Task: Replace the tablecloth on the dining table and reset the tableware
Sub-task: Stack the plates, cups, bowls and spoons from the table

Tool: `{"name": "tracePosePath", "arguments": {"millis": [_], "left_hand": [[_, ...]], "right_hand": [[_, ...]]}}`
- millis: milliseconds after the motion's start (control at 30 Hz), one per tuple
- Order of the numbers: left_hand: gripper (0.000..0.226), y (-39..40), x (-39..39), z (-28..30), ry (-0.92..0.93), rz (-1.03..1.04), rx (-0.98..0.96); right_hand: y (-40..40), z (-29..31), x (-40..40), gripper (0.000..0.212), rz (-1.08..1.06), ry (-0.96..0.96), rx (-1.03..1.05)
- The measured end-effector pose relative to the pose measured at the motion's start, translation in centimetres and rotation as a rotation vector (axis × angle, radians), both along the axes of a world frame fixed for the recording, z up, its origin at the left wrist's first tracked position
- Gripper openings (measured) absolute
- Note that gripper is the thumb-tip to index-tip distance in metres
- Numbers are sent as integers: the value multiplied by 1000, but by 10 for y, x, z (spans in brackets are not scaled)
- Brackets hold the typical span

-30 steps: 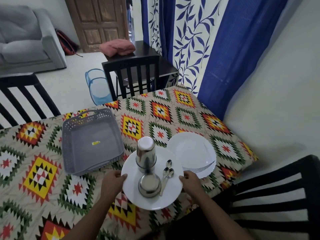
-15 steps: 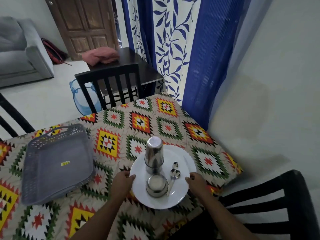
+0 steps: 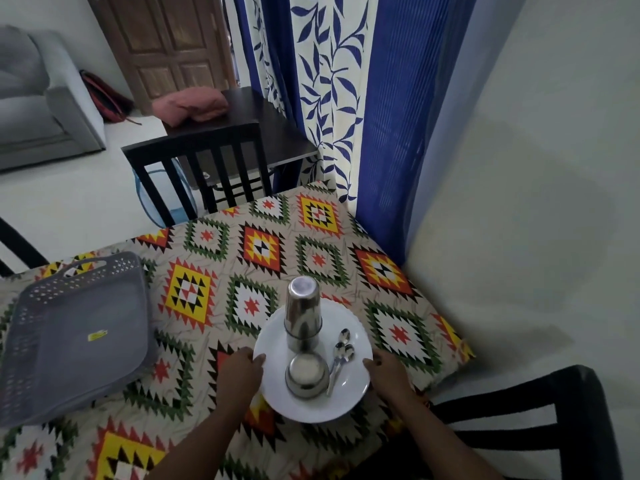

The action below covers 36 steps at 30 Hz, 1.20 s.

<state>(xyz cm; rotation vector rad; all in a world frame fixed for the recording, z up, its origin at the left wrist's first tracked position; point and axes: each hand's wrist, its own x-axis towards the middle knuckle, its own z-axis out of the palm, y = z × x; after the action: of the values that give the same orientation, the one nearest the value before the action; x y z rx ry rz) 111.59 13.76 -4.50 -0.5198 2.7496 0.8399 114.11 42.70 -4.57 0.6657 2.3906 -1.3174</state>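
Near the table's right corner, left hand (image 3: 239, 374) and right hand (image 3: 388, 375) grip opposite rims of the plate (image 3: 349, 386), steadying tumbler (image 3: 302, 315), bowl (image 3: 306, 375) and spoons (image 3: 341, 355).

Shiny steel tumbler (image 3: 302, 313); glossy white plate (image 3: 349, 386); perforated grey plastic tray (image 3: 74, 334).

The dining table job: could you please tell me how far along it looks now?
Done: a patterned tablecloth covers the table. In hand: left hand and right hand hold a white plate carrying steel tumbler, bowl and spoons. Left: laying them out; the grey tray sits beside.
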Motion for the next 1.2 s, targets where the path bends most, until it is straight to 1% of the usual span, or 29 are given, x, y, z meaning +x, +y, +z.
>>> {"name": "tracePosePath", "arguments": {"millis": [67,133,167,267,400,467,533,667,733,767,833,867,900,933,1000,1067,1133,1200], "left_hand": [[37,-3,-8,1,-20,-53,-53],[33,-7,-18,3,-86,-159,-157],[32,-8,-23,4,-119,-204,-194],[30,-10,-35,1,-176,-293,-261],[29,-12,-42,-2,-230,-371,-326],[29,-13,-41,-5,-233,-387,-350],[29,-13,-39,-7,-218,-376,-352],[30,-11,-35,-7,-223,-335,-343],[31,-10,-32,-7,-245,-267,-280],[31,-9,-31,-9,-260,-201,-208],[30,-6,-27,-10,-268,-23,8],[30,-5,-25,-11,-265,44,101],[31,-4,-25,-12,-267,84,163],[34,-3,-24,-13,-279,109,219],[39,-1,-24,-15,-299,150,303],[42,1,-25,-15,-321,175,338],[40,2,-25,-14,-329,166,314],[36,2,-24,-13,-334,152,285]], "right_hand": [[1,1,-6,10,-32,-12,28],[2,2,-12,14,-18,-33,109],[3,4,-15,15,6,-34,142],[5,8,-25,31,107,-1,238],[10,14,-39,32,276,-41,359],[10,15,-43,35,353,-36,433],[9,15,-46,36,384,-20,485],[12,14,-45,38,363,18,479],[14,12,-40,35,313,48,450],[15,10,-37,33,266,55,426],[15,4,-32,29,167,36,353],[15,3,-30,22,136,12,309],[13,2,-30,11,107,-16,253],[12,0,-31,8,75,-42,188],[9,-1,-36,29,26,-95,68],[5,-1,-40,43,61,-119,21],[2,-2,-44,53,129,-135,19],[4,-2,-48,58,164,-169,-2]]}}
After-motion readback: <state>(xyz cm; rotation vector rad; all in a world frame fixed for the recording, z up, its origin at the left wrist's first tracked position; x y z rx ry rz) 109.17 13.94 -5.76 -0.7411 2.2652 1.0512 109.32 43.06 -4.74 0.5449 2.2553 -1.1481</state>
